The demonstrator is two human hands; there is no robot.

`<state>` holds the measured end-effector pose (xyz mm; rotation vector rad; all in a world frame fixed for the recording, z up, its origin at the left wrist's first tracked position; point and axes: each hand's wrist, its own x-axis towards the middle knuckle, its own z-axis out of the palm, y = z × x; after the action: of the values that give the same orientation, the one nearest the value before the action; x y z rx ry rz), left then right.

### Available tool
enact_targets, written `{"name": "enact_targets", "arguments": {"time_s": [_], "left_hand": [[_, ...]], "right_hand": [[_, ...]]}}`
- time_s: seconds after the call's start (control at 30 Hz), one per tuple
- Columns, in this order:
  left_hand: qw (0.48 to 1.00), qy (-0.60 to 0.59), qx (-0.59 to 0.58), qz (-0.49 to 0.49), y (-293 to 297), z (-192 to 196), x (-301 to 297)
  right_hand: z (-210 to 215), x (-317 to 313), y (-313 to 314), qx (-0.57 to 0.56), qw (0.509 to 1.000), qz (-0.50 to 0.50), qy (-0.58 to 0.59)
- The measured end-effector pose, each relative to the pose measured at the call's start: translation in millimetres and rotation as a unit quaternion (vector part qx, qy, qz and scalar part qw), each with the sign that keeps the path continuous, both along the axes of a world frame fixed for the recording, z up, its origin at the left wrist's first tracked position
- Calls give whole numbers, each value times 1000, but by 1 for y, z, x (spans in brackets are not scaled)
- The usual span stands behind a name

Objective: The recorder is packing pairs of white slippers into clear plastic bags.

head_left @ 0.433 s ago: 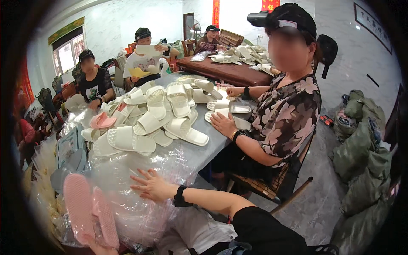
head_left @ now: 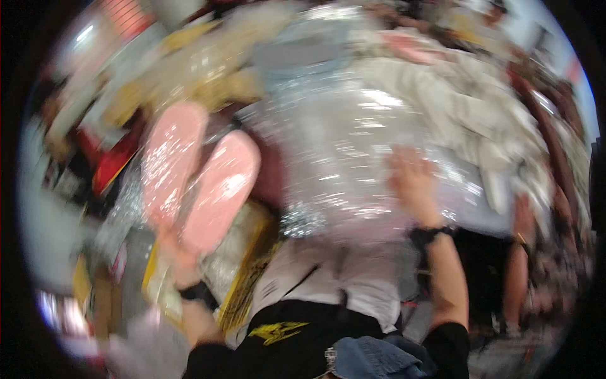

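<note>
At lower left, left hand [head_left: 180, 256] grips heel ends of a pair of pink slippers [head_left: 192, 174], soles up, toes pointing away. Right hand [head_left: 413, 180], black wrist band, lies flat w/ fingers spread on a big pile of clear plastic bags [head_left: 341, 158] at centre. Beyond: pale slippers [head_left: 467, 120] on table. Another person's forearm [head_left: 521, 252] at right. Frame v. blurred.
</note>
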<state>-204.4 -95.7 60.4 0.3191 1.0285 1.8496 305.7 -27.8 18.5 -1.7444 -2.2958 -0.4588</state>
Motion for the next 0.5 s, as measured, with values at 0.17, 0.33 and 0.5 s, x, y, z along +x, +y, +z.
{"name": "enact_targets", "arguments": {"time_s": [0.17,0.33,0.5], "left_hand": [[993,48,109,25,-51,33,-37],[969,108,87,205,-114,23,-82],[899,298,-88,308,-148,-27,-136]], "right_hand": [[-18,30,-1,35,999,-37,-4],[-24,31,11,44,999,-11,-26],[-30,40,15,56,995,-27,-72]]}}
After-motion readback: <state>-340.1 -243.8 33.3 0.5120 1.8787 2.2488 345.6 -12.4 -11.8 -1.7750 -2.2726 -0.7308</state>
